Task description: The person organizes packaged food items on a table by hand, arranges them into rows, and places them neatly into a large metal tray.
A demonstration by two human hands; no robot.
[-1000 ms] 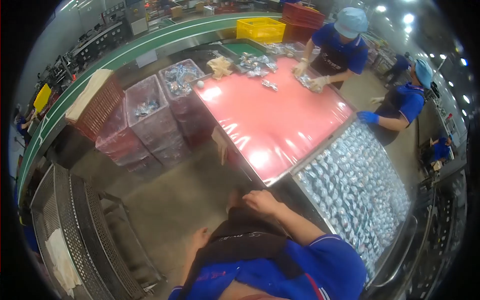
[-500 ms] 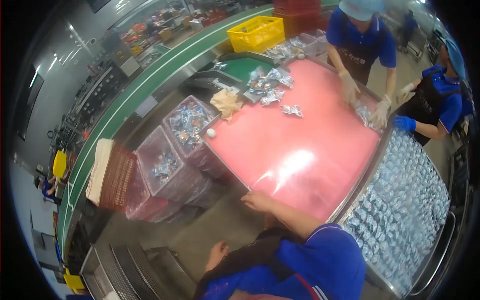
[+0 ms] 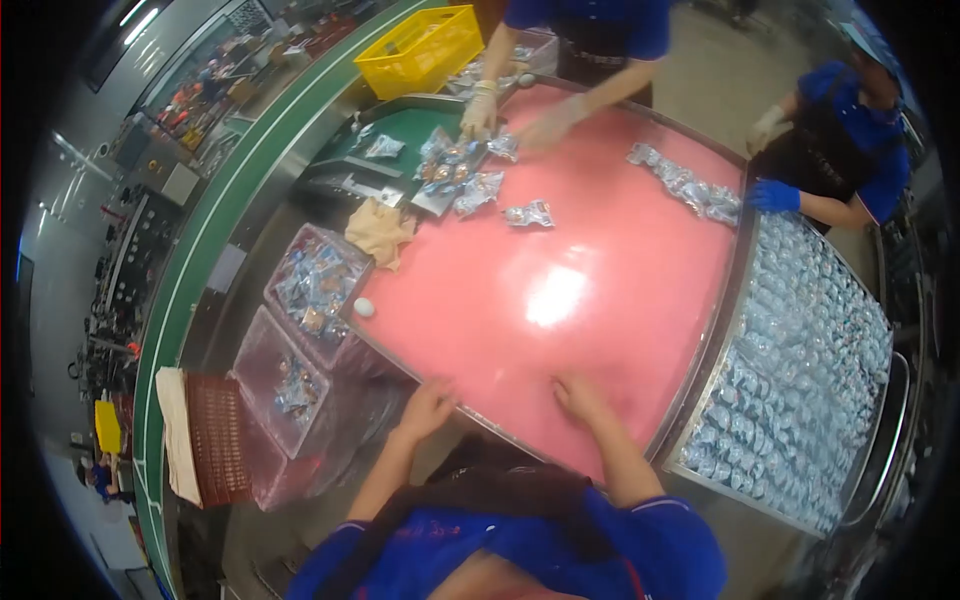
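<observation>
My left hand [image 3: 430, 407] is at the near edge of the pink tabletop [image 3: 480, 300], its fingers loosely bent with nothing visible in them. To its right, my right hand [image 3: 583, 397] hovers over or rests on the pink surface; which one I cannot tell. Its thumb side stands apart from the fingers, and it appears to hold nothing. A lone clear packet [image 3: 529, 214] lies farther up the table. Beyond it, a pile of packets [image 3: 452, 170] sits by the green chute [image 3: 400, 125]. A row of packets [image 3: 685, 185] lies along the far right edge.
Across the table, a person's gloved hands [image 3: 480, 112] reach among the packets. At right, another person's blue glove [image 3: 774, 196] is by a tray packed with wrapped pieces [image 3: 790, 380]. Plastic-lined bins [image 3: 270, 365], a tan cloth [image 3: 379, 232] and a yellow crate [image 3: 420, 50] line the left.
My view has turned toward the table. Both my hands have come forward to its near edge, the right onto the pink surface. The person opposite has moved from the right-side packets to the pile.
</observation>
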